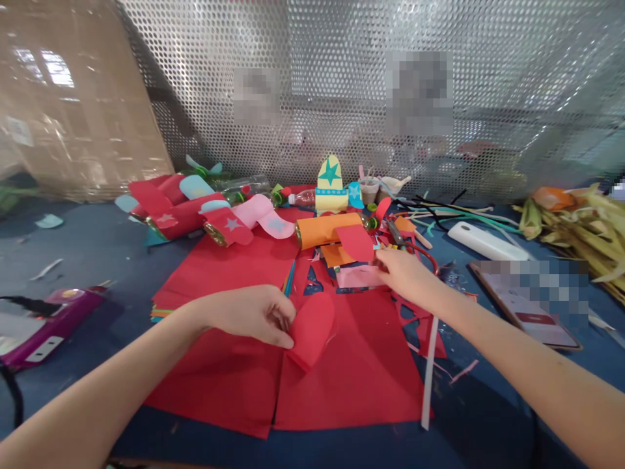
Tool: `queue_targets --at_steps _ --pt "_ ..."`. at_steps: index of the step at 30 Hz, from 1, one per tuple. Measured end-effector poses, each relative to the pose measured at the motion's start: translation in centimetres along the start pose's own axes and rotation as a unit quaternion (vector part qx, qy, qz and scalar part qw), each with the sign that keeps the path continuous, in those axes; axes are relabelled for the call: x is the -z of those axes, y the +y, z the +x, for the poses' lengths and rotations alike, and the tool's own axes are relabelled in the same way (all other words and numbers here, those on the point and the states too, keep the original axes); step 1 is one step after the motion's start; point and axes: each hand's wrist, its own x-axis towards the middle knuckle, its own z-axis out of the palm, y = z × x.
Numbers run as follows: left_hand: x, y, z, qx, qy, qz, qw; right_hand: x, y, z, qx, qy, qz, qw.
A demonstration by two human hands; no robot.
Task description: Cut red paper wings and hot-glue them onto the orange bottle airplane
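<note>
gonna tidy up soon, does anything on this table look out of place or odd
Yes, mildly: red paper scraps lie strewn past the right edge of the red sheets, looking untidy. The dry husk-like leaves at the far right look odd near paper crafts.

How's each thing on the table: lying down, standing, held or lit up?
Red cut-out: held
Left hand: pinching it
Right hand: at pink paper, grip unclear
Orange-wrapped bottle: lying sideways
Red sheets: flat
Phone: flat, screen lit
Cardboard: standing
</note>
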Motion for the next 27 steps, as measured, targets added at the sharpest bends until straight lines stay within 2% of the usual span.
queue_targets --at_steps 4,8,14,17,20,22,27 --pt "0.1 -0.4 0.4 0.004 0.075 0.032 0.997 0.4 2.3 0.4 -0.035 0.041 -0.047 0.997" --pt "0.0 -1.0 1.1 0.021 0.156 0.043 0.987 0.2 2.8 -0.2 -0.01 0.076 -0.073 0.994" --pt "-0.1 -0.6 1.3 0.046 0.237 0.083 0.967 1.0 0.2 -3.3 -0.014 0.153 -0.104 0.983" --pt "0.1 -0.4 1.2 0.034 0.278 0.08 0.957 1.1 -1.5 -5.2 0.008 0.176 -0.097 0.98" --pt "0.0 -0.6 1.4 -0.002 0.283 0.004 0.959 0.3 -2.4 -6.9 0.072 0.161 -0.065 0.982" --pt "-0.1 -0.9 1.7 -0.031 0.275 -0.043 0.96 -0.4 -2.5 -7.9 0.088 0.147 -0.073 0.982" --pt "-0.7 -1.0 2.3 -0.056 0.277 -0.14 0.949 -1.2 -2.5 -9.4 0.012 0.141 -0.182 0.973"
